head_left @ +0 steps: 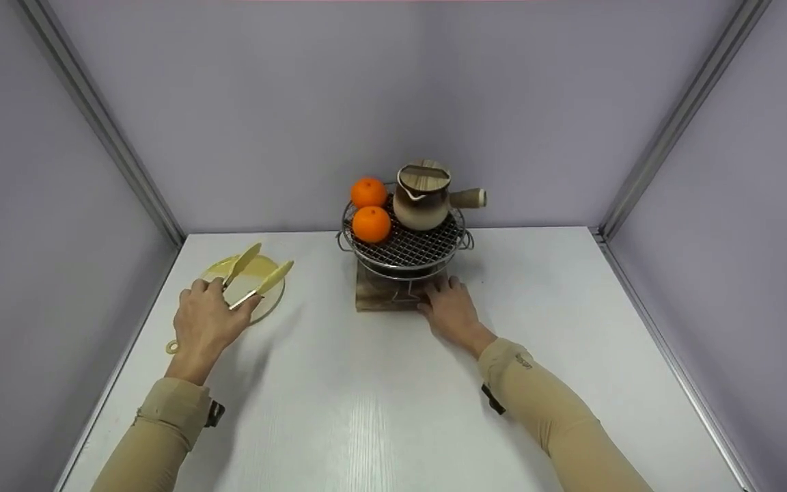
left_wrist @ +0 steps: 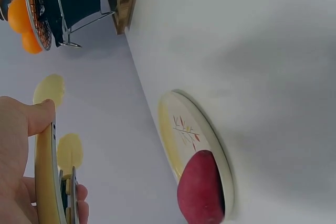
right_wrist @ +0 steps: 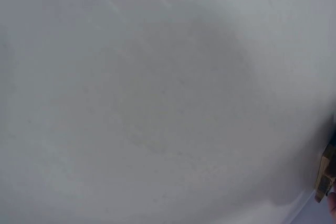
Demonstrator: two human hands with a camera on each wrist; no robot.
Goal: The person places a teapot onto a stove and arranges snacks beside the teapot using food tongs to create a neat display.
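Note:
My left hand grips a pair of yellow-tipped tongs, whose two tips stand apart above a round plate. The left wrist view shows nothing between the tips. On that plate lies a dark red sweet potato, hidden behind the hand in the head view. My right hand holds the front right corner of a square wooden board, thumb at the front and fingers along the right side. A round tabletop grill with a wire mesh top stands on this board.
Two oranges, one behind and one in front, sit on the left of the mesh. Beside them is a small brown-and-cream pot with a wooden lid, its handle pointing right. Grey walls enclose the white table at the back and sides.

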